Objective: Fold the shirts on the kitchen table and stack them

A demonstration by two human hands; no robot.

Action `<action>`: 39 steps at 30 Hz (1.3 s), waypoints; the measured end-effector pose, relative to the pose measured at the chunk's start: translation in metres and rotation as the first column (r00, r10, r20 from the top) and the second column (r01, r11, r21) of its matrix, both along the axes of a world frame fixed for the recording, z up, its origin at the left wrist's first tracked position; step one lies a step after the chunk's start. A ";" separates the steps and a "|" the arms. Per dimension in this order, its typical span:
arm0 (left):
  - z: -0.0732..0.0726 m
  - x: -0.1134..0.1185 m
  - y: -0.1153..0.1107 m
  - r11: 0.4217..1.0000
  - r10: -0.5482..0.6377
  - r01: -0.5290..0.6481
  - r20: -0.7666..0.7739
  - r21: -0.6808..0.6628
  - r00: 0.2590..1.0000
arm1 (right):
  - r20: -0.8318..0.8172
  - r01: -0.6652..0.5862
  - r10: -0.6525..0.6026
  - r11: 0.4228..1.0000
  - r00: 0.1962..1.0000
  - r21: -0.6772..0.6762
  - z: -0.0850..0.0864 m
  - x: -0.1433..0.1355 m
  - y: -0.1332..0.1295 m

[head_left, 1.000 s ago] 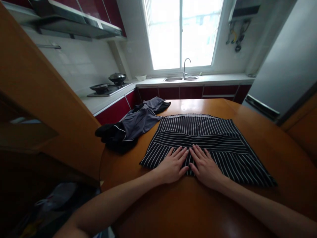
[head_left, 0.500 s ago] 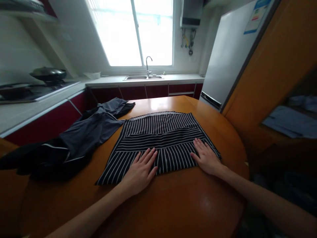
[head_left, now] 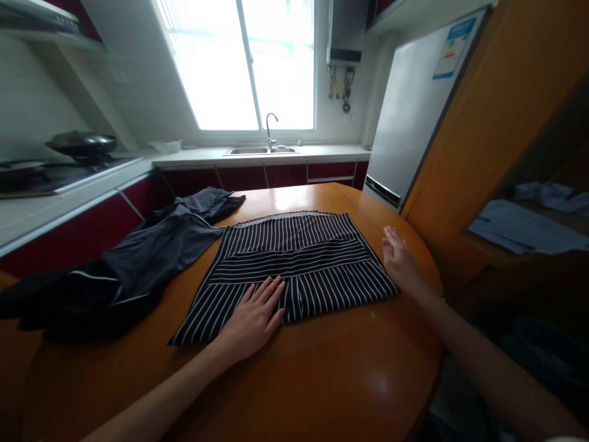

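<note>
A black-and-white striped garment lies spread flat on the wooden table, its stripes running in bands of different directions. My left hand rests on its near edge, left of the middle, fingers stretched out and holding nothing. Just off the garment's right side, my right hand is raised a little, palm turned inward, with fingers extended and nothing in them. A dark grey and black garment with white piping lies loosely crumpled on the table's left side, touching the striped one's upper left corner.
Beyond the table a counter holds a sink with a faucet beneath a bright window. A wok sits on the stove at the left. At the right stand a fridge and a shelf with papers.
My right hand has lifted off the striped garment and moved right, past its side edge. My left hand stays on the cloth. The view has shifted slightly.
</note>
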State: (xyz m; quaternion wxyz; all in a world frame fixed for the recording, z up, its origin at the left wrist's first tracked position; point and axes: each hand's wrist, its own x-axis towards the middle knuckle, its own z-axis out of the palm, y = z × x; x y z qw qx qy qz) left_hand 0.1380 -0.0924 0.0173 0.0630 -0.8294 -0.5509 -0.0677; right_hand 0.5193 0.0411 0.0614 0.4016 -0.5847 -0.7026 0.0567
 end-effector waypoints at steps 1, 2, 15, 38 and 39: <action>0.000 -0.001 0.000 1.000 -0.001 0.001 0.000 0.002 1.000 | -0.030 -0.064 0.065 0.997 0.997 0.039 0.012 -0.009 0.005; -0.001 -0.002 0.001 1.000 -0.003 0.003 0.000 0.006 1.000 | -0.053 -0.121 0.124 0.991 0.991 0.056 0.022 -0.016 0.009; -0.005 -0.003 0.001 0.998 -0.027 0.025 0.026 0.049 0.999 | 0.136 -0.162 0.221 0.922 0.966 -0.351 -0.017 0.045 -0.035; -0.006 -0.003 0.001 0.999 -0.015 0.014 0.033 0.041 0.999 | 0.104 -0.124 0.163 0.944 0.981 -0.306 -0.033 0.052 -0.042; -0.007 -0.003 0.001 0.999 -0.016 0.014 0.036 0.043 0.999 | 0.108 -0.124 0.165 0.943 0.980 -0.308 -0.033 0.052 -0.043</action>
